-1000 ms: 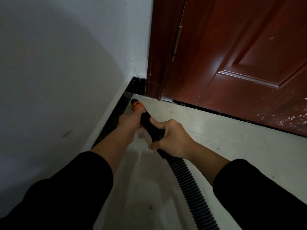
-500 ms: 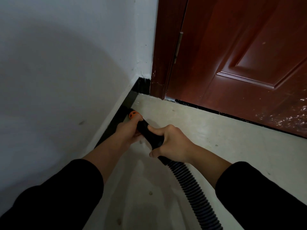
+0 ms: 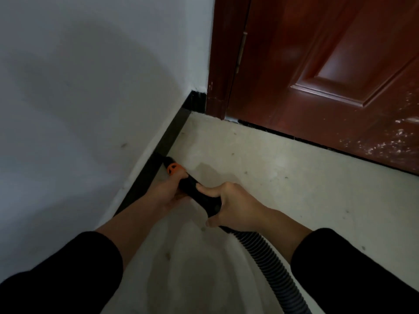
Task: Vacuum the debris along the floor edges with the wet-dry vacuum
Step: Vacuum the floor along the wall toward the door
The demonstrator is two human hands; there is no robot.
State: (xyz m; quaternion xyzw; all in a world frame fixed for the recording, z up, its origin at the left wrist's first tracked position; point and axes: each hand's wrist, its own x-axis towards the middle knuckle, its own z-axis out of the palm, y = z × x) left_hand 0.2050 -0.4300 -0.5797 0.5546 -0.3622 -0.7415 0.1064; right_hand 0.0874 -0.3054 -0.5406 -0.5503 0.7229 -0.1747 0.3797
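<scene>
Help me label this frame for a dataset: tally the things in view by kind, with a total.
Hands: 2 (left hand, right hand, both gripping the nozzle)
Sleeves: 2 (left sleeve, right sleeve)
Vacuum nozzle: 1
Ribbed hose: 1
Red-brown door: 1
Black baseboard: 1
Total: 8

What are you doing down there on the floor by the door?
A person is vacuuming along the edge of the floor. Their left hand grips the vacuum nozzle just behind its orange collar, and their right hand grips it farther back, where the ribbed hose joins. The nozzle tip sits where the pale floor meets the black baseboard under the white wall, a little short of the corner by the red-brown door.
</scene>
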